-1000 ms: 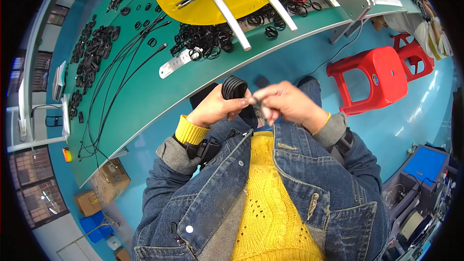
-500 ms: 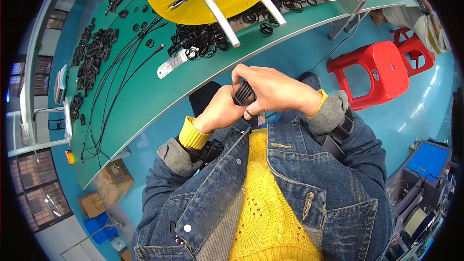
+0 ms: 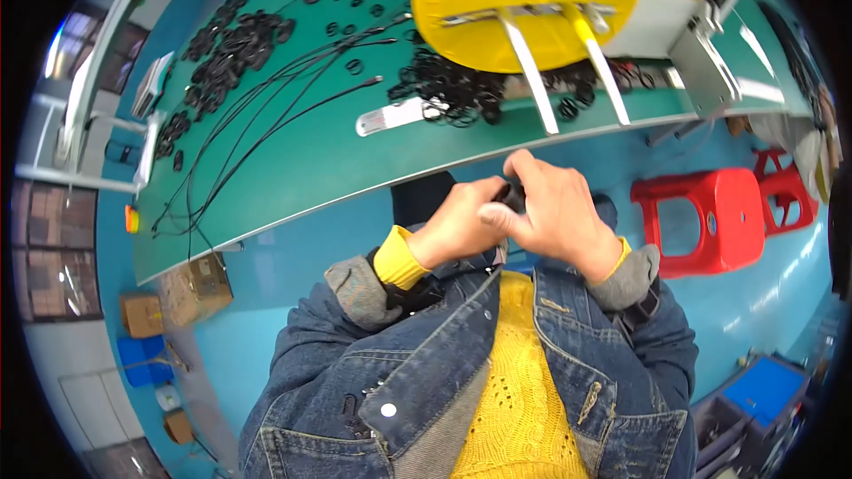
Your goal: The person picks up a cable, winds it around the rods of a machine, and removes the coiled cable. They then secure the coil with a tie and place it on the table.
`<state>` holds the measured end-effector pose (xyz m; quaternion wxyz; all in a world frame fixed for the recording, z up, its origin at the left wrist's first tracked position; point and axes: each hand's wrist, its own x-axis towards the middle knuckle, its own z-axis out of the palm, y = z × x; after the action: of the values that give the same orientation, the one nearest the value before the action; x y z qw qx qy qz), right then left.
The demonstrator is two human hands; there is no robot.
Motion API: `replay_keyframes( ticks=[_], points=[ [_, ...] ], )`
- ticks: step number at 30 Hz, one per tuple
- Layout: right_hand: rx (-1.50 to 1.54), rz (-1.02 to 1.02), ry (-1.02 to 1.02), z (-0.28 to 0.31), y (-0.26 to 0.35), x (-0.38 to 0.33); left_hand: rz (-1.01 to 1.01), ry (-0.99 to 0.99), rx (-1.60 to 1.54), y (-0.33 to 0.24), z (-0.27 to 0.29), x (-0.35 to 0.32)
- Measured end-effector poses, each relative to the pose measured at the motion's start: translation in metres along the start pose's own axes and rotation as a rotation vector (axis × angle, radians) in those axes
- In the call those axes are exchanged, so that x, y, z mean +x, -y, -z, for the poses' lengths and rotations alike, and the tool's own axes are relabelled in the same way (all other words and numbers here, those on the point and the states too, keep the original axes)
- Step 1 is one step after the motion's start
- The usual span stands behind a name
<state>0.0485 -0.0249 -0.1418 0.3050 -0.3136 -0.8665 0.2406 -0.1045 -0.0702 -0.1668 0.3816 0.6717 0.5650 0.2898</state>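
Note:
Both my hands meet in front of my chest, just off the table's near edge. Between them is a small coiled black cable (image 3: 512, 196), mostly covered by fingers. My left hand (image 3: 457, 223) is closed around its left side. From the right, my right hand (image 3: 563, 218) curves over the coil, fingers on the far side and thumb across the near side. The coil's ends are hidden.
On the green table (image 3: 302, 177) lie long black cables (image 3: 257, 124), a pile of black coils (image 3: 453, 89) and a metal ruler (image 3: 390, 117). A yellow disc with rods (image 3: 524, 0) overhangs the edge. Red stools (image 3: 710, 222) stand to the right; cardboard boxes (image 3: 195, 288) sit lower left.
The view has shifted, so table and hands sit differently in it. My fingers have closed further over the coil, which shows less now. My right thumb has moved up across it.

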Motion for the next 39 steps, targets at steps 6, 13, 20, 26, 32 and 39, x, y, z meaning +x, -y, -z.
replay_keyframes(
  ticks=[6,13,20,26,32,39],
  points=[
    [-0.205,0.036,-0.046,-0.03,0.04,0.012,-0.064,-0.128,-0.07,-0.004,0.021,-0.026],
    [-0.188,-0.001,-0.017,-0.063,0.054,0.011,-0.056,-0.057,0.266,0.042,0.021,-0.055],
    [0.308,-0.375,0.49,-0.079,0.038,-0.005,0.579,0.587,-0.59,0.047,0.068,-0.092],
    [0.368,-0.538,0.58,-0.077,0.015,-0.032,0.439,-0.175,-0.45,0.059,0.242,-0.08],
    [0.35,-0.511,0.603,-0.08,0.016,-0.036,0.405,-0.881,0.111,0.101,0.411,-0.056],
    [0.17,-0.444,0.557,-0.065,0.021,-0.015,0.092,-0.494,0.816,0.151,0.343,0.051]
  ],
)
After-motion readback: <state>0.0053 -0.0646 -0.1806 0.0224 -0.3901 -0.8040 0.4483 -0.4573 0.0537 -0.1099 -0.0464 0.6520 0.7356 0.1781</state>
